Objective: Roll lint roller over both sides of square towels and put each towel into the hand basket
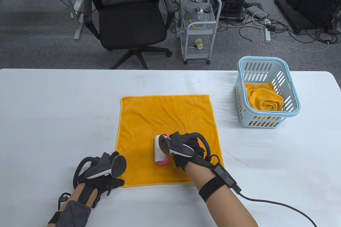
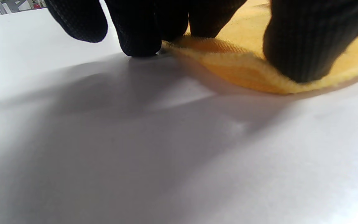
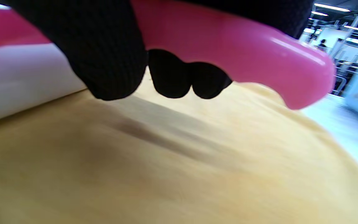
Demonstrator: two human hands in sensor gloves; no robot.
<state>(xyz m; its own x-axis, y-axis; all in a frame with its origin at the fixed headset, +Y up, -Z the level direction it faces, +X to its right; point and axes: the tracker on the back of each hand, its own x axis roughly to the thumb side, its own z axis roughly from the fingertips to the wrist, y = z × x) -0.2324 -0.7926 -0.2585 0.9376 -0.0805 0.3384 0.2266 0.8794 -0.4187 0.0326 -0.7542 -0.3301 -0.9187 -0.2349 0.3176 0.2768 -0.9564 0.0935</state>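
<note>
From the table view I see my right hand [image 1: 186, 152] gripping the lint roller [image 1: 161, 151] on the flat orange towel [image 1: 159, 115]. Only the left wrist view shows my left hand's fingers [image 2: 141, 34] pressing the towel's near-left corner onto the worktop [image 1: 53, 109]. Another towel [image 1: 263, 100] fills the far-right hand basket [image 1: 266, 64].

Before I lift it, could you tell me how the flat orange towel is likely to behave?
The towel would likely droop: its near edge already bends under the left hand. It seems light, lying thin on the table. It may bunch up like the one in the basket.

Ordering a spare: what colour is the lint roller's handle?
Pink; the handle shows best in the right wrist view.
</note>
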